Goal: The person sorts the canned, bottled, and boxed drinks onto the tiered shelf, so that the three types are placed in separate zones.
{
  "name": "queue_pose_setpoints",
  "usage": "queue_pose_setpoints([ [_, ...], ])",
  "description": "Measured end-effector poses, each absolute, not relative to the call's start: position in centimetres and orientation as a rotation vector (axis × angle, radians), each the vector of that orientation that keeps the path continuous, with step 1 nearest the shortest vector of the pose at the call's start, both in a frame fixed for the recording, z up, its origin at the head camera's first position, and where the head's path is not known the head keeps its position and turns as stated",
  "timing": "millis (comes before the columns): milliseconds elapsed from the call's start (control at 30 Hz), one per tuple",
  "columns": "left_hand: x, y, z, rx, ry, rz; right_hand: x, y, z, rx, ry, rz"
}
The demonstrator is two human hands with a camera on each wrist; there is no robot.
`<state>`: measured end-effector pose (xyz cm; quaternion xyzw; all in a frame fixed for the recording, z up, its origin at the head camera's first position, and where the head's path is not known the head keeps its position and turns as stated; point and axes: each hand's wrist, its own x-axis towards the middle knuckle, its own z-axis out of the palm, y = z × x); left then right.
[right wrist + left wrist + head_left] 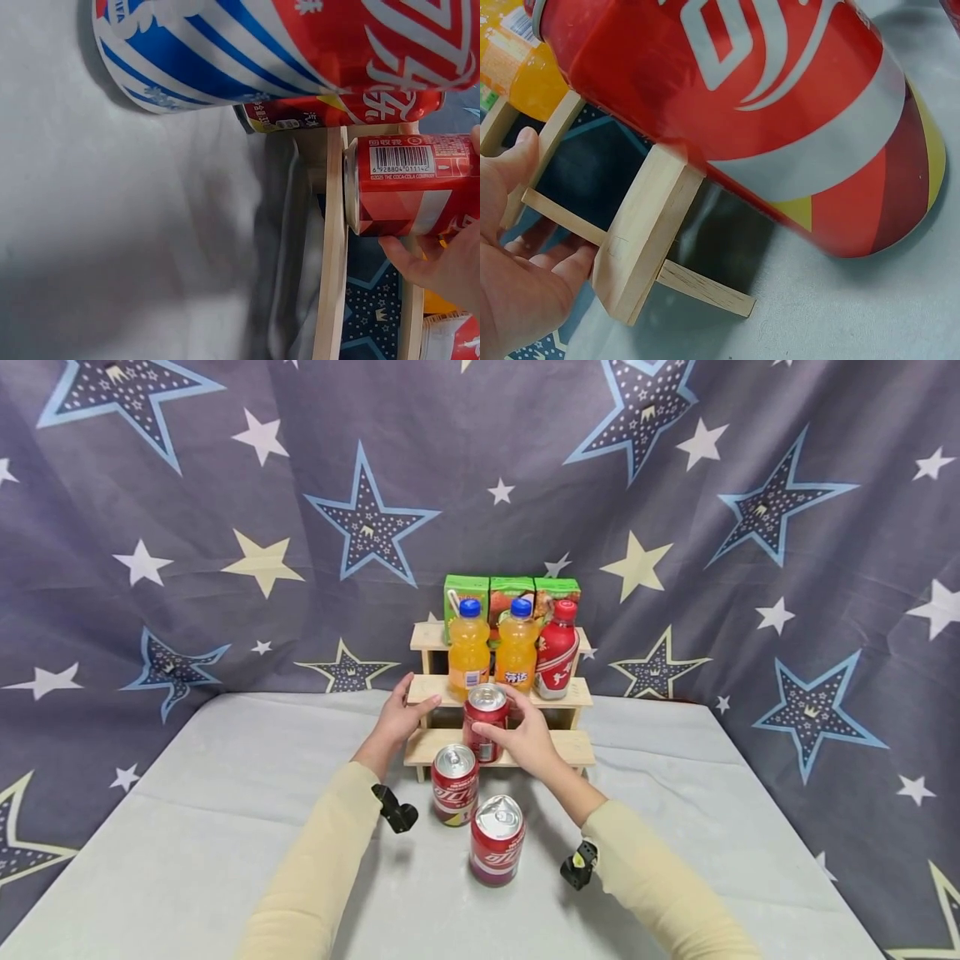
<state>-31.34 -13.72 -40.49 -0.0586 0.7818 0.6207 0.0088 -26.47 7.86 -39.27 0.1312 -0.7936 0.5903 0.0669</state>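
My right hand (529,739) grips a red soda can (483,724) upright over the lowest step of a three-tier wooden stand (573,747). In the right wrist view, fingers and thumb hold the upper part of this can (409,184), whose base is at the lowest board. At the left end of the stand, my left hand (393,718) holds the middle board, its thumb at the front edge and its other fingers below in the left wrist view. A second soda can (454,787) and a third (497,843) stand on the table in front.
Two orange drink bottles (468,652) with blue caps and a red bottle (557,652) stand on the middle tier. Green-topped juice boxes (467,587) line the top tier. A starry curtain (480,518) hangs behind the cloth-covered table (225,827).
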Motion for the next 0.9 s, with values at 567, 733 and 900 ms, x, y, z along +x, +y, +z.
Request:
queue_pose_setpoints([
  [567, -31.5, -13.7, -40.8, -0.178, 2.441, 1.946, -26.7, 6.2, -39.2, 0.393, -2.413, 1.775],
  [733, -31.4, -13.7, -40.7, -0.178, 2.445, 1.949, -26.9, 6.0, -39.2, 0.36, -2.427, 1.801],
  [900, -31.4, -13.7, -40.7, -0.184, 2.451, 1.94, -27.1, 6.0, -39.3, 0.354, -2.429, 1.798],
])
